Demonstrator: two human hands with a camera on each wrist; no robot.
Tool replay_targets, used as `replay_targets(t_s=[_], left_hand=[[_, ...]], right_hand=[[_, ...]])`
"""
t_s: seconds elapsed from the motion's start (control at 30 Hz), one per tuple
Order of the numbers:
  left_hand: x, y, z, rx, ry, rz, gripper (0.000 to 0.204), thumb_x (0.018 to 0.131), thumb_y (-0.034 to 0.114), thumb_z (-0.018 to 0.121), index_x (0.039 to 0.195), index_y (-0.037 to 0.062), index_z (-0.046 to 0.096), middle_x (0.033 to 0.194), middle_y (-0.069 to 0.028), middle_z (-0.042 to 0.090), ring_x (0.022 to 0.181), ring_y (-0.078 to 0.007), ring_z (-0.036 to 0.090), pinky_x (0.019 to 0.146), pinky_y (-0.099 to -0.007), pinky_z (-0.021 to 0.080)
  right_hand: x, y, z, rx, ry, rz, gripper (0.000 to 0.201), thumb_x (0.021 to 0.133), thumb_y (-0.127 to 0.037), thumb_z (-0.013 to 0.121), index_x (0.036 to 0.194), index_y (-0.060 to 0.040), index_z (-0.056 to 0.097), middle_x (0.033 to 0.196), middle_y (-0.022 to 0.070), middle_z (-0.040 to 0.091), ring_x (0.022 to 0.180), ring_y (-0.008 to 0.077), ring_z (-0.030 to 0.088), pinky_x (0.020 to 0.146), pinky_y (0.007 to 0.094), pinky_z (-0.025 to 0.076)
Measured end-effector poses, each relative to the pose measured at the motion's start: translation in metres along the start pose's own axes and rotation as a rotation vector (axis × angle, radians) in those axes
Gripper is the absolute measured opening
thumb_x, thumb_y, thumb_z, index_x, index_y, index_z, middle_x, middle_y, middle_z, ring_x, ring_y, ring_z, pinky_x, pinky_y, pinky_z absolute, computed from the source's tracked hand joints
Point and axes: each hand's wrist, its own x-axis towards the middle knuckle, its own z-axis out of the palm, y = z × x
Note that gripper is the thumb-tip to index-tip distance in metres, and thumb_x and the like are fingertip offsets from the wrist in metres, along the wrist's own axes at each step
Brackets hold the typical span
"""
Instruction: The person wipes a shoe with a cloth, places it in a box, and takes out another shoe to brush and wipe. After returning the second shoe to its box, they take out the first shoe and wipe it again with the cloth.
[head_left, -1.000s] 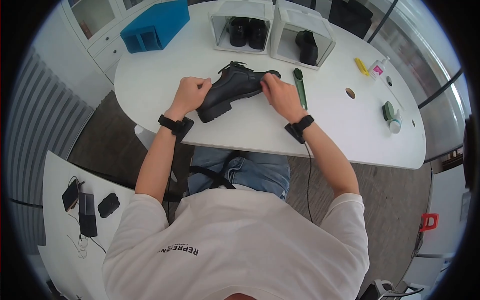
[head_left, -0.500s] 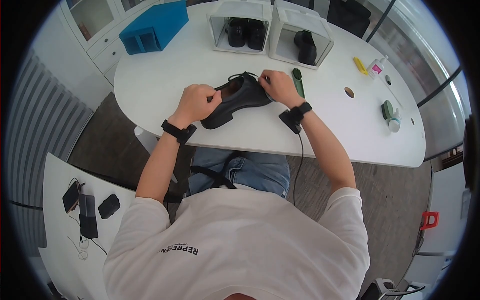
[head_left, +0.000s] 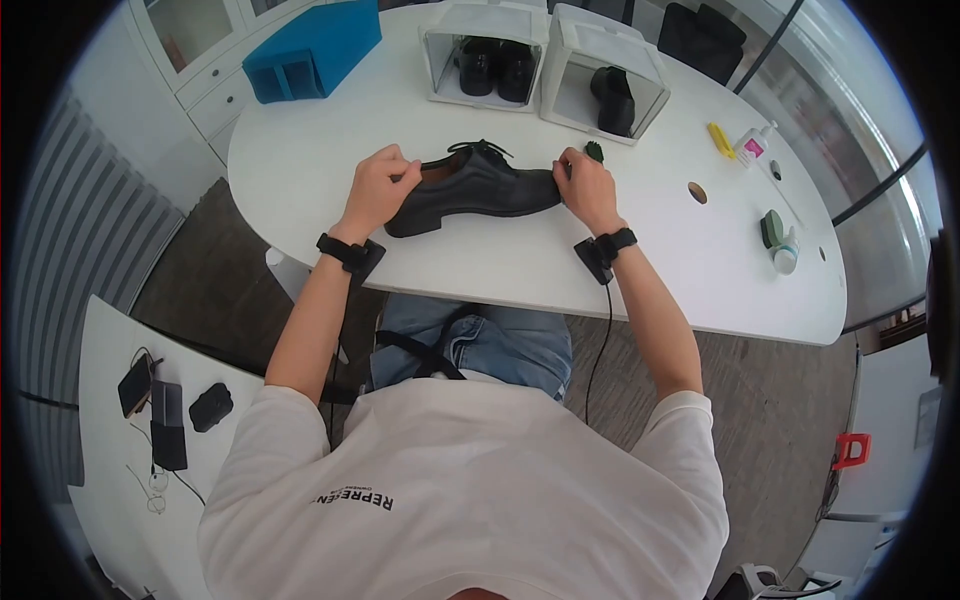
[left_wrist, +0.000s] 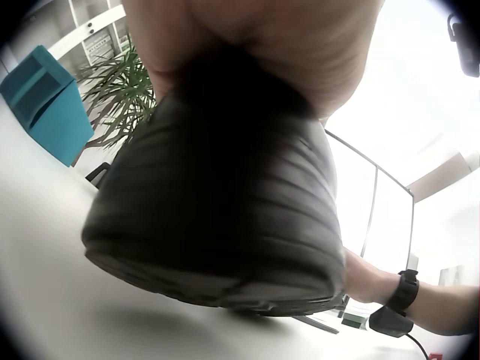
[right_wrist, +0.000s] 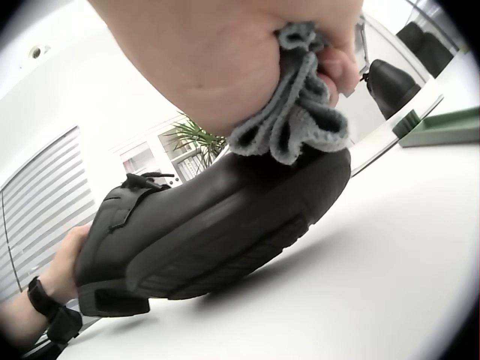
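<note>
A black lace-up leather shoe point(head_left: 478, 192) is held side-on close over the white table, its toe to the right and its laces on top. At the heel end, my left hand point(head_left: 380, 192) grips the rim of the shoe's opening. My right hand point(head_left: 590, 192) is at the toe, holding a bunched grey cloth point(right_wrist: 298, 112) against the leather. The right wrist view shows the cloth's folds sticking out from the curled fingers, and part of the ridged sole. From the left wrist, the shoe's heel point(left_wrist: 292, 202) fills the middle of the picture.
Behind the shoe stand two white boxes point(head_left: 432, 65) with black shoes inside. A green brush point(head_left: 594, 151) lies just past my right hand. A blue holder point(head_left: 320, 55) stands at the back left. Toward the right are a pump bottle point(head_left: 752, 143), a yellow item point(head_left: 721, 139) and a green block point(head_left: 772, 229).
The shoe was tipped diagonally, then rolled with its opening toward me; it is now level and side-on. My right hand has moved right, to the toe tip; my left stays at the heel.
</note>
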Motion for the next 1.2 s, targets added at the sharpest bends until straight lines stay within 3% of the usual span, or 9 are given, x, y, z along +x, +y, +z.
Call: replay_targets(t_s=[0.07,0.2,0.33,0.47,0.67,0.83,0.93,1.0,1.2], left_hand=[[0.0,-0.003,0.004,-0.011,0.015,-0.014,0.026,0.085,0.008,0.062,0.066,-0.0069,0.052,0.06,-0.0093,0.042,0.052,-0.0188,0.039,0.052,-0.0318,0.033],[-0.002,-0.004,0.009,0.038,0.049,-0.022,0.03,0.083,0.007,0.063,0.062,-0.0077,0.047,0.059,-0.0098,0.039,0.05,-0.0187,0.037,0.05,-0.0324,0.031],[-0.001,-0.009,0.008,0.115,0.043,-0.038,0.034,0.083,0.007,0.062,0.06,-0.008,0.043,0.057,-0.0113,0.038,0.048,-0.0202,0.035,0.048,-0.0338,0.03],[0.003,-0.012,0.007,0.121,0.026,-0.021,0.035,0.083,0.008,0.062,0.059,-0.0083,0.042,0.055,-0.0133,0.036,0.046,-0.0224,0.034,0.047,-0.0356,0.029],[0.001,-0.009,0.009,0.118,0.031,-0.038,0.035,0.083,0.009,0.061,0.059,-0.0083,0.042,0.055,-0.0135,0.036,0.045,-0.0227,0.034,0.047,-0.0362,0.029],[0.0,-0.009,0.009,0.118,0.03,-0.032,0.035,0.082,0.009,0.061,0.059,-0.0081,0.042,0.055,-0.0133,0.036,0.045,-0.0227,0.034,0.047,-0.0363,0.028],[0.0,-0.008,0.01,0.113,0.033,-0.018,0.035,0.082,0.009,0.062,0.059,-0.0082,0.042,0.055,-0.0131,0.035,0.046,-0.0226,0.033,0.047,-0.0365,0.028],[-0.002,-0.007,0.01,0.11,0.039,-0.011,0.035,0.082,0.009,0.062,0.058,-0.0081,0.042,0.054,-0.013,0.035,0.045,-0.0225,0.034,0.047,-0.0364,0.028],[-0.003,-0.007,0.01,0.111,0.042,0.024,0.032,0.081,0.007,0.062,0.058,-0.0074,0.044,0.054,-0.013,0.036,0.045,-0.0236,0.036,0.046,-0.0364,0.027]], right_hand=[[-0.007,-0.008,0.002,0.045,0.048,-0.014,0.014,0.087,-0.016,0.059,0.082,-0.0021,0.06,0.074,0.0165,0.065,0.068,0.0364,0.063,0.06,0.0438,0.05],[-0.012,-0.043,-0.008,0.154,-0.059,-0.041,0.016,0.087,-0.017,0.059,0.082,-0.0015,0.059,0.076,0.0171,0.064,0.068,0.0368,0.063,0.061,0.045,0.05],[-0.018,-0.065,-0.002,0.237,0.051,-0.128,0.013,0.087,-0.016,0.058,0.084,-0.0038,0.06,0.076,0.0165,0.064,0.067,0.0377,0.061,0.061,0.0444,0.049],[-0.027,-0.05,-0.009,0.192,0.086,-0.155,0.011,0.088,-0.015,0.058,0.085,-0.0044,0.059,0.075,0.0157,0.064,0.066,0.0371,0.061,0.06,0.0436,0.049],[-0.018,-0.007,-0.007,0.045,0.108,0.019,0.012,0.089,-0.015,0.056,0.086,-0.0039,0.057,0.075,0.0146,0.065,0.065,0.0366,0.062,0.059,0.0447,0.049],[0.003,-0.009,-0.007,0.005,-0.016,0.12,0.017,0.087,-0.019,0.059,0.083,-0.0028,0.062,0.076,0.0155,0.066,0.07,0.0364,0.064,0.062,0.0436,0.051],[0.011,-0.03,0.005,0.051,-0.01,0.043,0.02,0.085,-0.023,0.061,0.083,-0.0036,0.067,0.075,0.016,0.067,0.071,0.0364,0.065,0.064,0.0426,0.052],[0.018,-0.041,0.015,0.318,-0.121,-0.055,0.021,0.083,-0.025,0.063,0.083,-0.0053,0.07,0.076,0.0162,0.067,0.071,0.0359,0.065,0.065,0.0419,0.052],[-0.004,-0.04,-0.001,0.097,-0.064,-0.03,0.02,0.084,-0.024,0.063,0.083,-0.005,0.07,0.078,0.015,0.068,0.071,0.0341,0.065,0.064,0.0409,0.052]])
